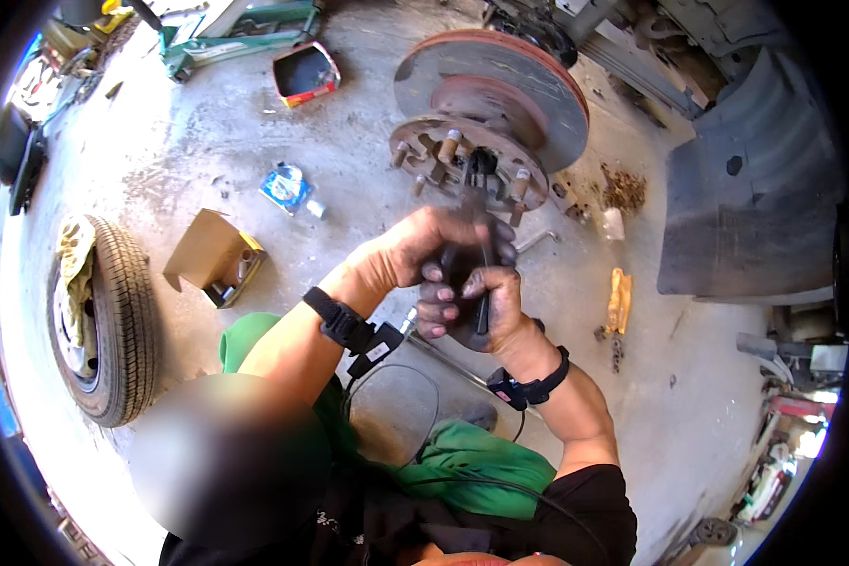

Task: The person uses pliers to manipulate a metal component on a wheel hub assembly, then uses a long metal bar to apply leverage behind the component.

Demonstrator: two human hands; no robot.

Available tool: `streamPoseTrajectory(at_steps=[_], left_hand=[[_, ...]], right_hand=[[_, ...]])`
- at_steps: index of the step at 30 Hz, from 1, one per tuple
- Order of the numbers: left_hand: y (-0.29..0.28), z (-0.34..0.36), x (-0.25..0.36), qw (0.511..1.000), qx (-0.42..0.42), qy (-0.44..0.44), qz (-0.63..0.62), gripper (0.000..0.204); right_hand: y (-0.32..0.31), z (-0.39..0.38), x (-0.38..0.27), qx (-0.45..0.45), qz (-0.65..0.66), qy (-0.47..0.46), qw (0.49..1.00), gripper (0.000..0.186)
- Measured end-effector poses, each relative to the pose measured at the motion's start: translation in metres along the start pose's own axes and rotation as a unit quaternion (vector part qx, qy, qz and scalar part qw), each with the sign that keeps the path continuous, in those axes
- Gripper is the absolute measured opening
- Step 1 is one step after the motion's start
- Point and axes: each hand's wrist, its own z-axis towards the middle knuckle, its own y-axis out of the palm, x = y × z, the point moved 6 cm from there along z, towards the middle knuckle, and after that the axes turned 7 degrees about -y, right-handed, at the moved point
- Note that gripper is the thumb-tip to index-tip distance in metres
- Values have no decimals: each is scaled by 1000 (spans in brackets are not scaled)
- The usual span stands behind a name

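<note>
Dark tool (488,253) lengthwise toward hub (500,162)

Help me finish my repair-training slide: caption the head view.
Blackened left hand and right hand hold a slender dark tool at a rusty, round, studded metal hub.

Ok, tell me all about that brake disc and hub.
The brake disc looks like worn grey metal rimmed in rusty red. Before it, a narrower neck joins the hub flange, round and brownish, with protruding studs around a dark centre. It sits at the view's top, flange toward the camera. A dark hand tool points at that centre; blur hides whether they touch.
</note>
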Motion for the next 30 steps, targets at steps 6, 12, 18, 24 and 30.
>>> streamPoseTrajectory(at_steps=[6,12,18,24,30], left_hand=[[3,2,-6,995,66,42,66,14],[-9,-4,3,995,-22,-3,99,15],[7,13,-7,999,9,39,31,17],[15,24,-17,998,25,4,-65,18],[14,24,-12,998,-22,11,-55,21]], right_hand=[[11,-14,-9,47,-26,27,998,40],[19,14,17,76,-12,-65,995,35],[-15,-16,-18,76,-74,48,993,42],[-24,-32,-48,152,-202,58,966,51],[-21,-32,-52,201,-194,-37,959,43]])
